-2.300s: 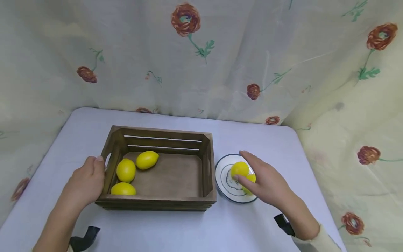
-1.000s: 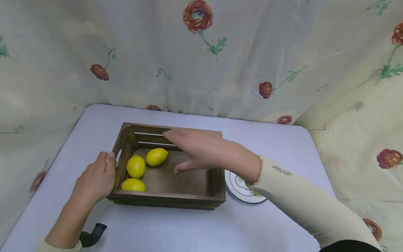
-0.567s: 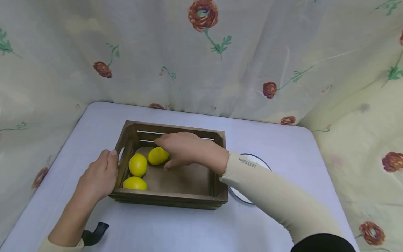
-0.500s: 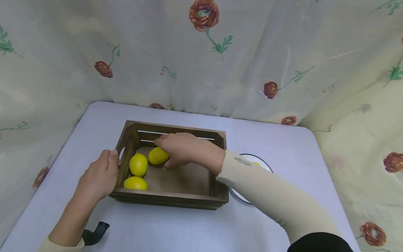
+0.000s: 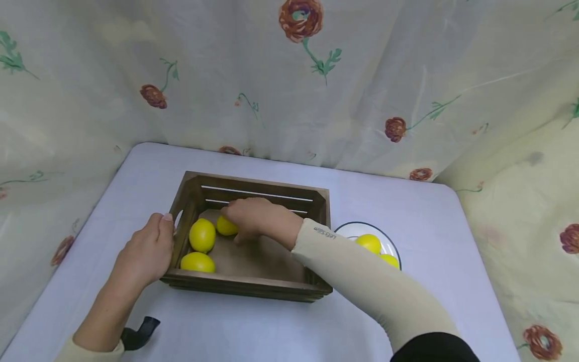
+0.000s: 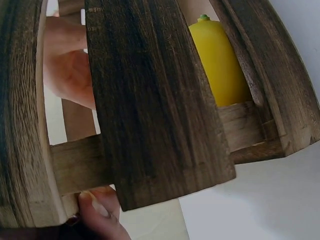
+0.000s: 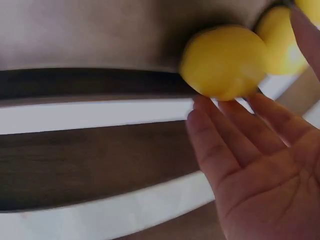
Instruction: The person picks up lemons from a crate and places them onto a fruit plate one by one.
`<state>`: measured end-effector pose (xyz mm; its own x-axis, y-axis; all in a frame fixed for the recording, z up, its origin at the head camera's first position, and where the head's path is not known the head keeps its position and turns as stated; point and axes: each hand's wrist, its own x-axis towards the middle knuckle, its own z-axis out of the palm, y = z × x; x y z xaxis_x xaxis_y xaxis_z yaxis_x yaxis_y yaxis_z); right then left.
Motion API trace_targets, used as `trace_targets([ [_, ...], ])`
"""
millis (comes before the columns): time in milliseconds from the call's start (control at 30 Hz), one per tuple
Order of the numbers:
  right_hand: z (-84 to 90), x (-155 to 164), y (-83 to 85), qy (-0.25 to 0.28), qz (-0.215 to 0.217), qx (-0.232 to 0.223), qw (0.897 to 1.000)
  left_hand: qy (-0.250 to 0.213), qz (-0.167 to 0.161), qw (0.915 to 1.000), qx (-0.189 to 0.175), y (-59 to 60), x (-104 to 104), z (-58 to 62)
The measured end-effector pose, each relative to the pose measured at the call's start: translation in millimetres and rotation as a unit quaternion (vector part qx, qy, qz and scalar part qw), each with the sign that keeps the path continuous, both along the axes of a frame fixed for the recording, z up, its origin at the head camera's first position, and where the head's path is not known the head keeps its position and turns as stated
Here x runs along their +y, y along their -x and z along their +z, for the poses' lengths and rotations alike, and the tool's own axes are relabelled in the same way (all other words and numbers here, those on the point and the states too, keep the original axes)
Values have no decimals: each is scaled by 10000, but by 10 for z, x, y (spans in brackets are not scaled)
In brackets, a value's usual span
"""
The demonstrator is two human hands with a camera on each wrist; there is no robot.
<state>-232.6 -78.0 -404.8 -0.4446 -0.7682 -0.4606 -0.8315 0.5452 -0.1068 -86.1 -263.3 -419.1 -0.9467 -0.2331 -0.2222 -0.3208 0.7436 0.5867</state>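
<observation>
My left hand (image 5: pixel 146 251) grips the left end of a brown slatted wooden crate (image 5: pixel 244 287), its thumb on the outside. In the left wrist view, fingers (image 6: pixel 70 65) show through the slats. Three yellow lemons lie at the crate's left side: one by the end wall (image 5: pixel 202 235), one at the front corner (image 5: pixel 197 262) and one further back (image 5: pixel 226 226). My right hand (image 5: pixel 260 218) reaches down into the crate over the back lemon and partly hides it. In the right wrist view, the fingers (image 7: pixel 215 142) are stretched out, with their tips at this lemon (image 7: pixel 224 62); firm contact is unclear.
A white plate with a dark rim (image 5: pixel 357 229) stands right of the crate, partly under the right sleeve (image 5: pixel 362 271). It bears two lemons, one at the back (image 5: pixel 368 244) and one nearer (image 5: pixel 390 260). A floral curtain (image 5: pixel 217 75) hangs behind the white table (image 5: pixel 253 332).
My right hand has moved left from the plate into the crate and lowered to the back lemon. The left hand keeps its hold on the crate. The head view has shifted slightly.
</observation>
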Motion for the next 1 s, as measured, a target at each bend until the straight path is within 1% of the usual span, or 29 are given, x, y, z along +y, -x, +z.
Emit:
trace_targets([
  [267,-131,-55,-2,16,173,377,9991,-5,-70,10000,-58,-23,-19,23],
  [400,-175,-57,-9,68,133,460,9988,3,-98,9999,-23,-27,-19,20],
  [633,-231,-48,4,199,90,526,9984,-18,-118,9999,27,-23,-10,6],
  [867,-237,-38,-37,-47,91,526,9986,-10,-79,9999,61,-15,5,31],
  [1000,-238,-39,-45,-63,105,552,9984,-16,-47,9999,108,-10,11,52],
])
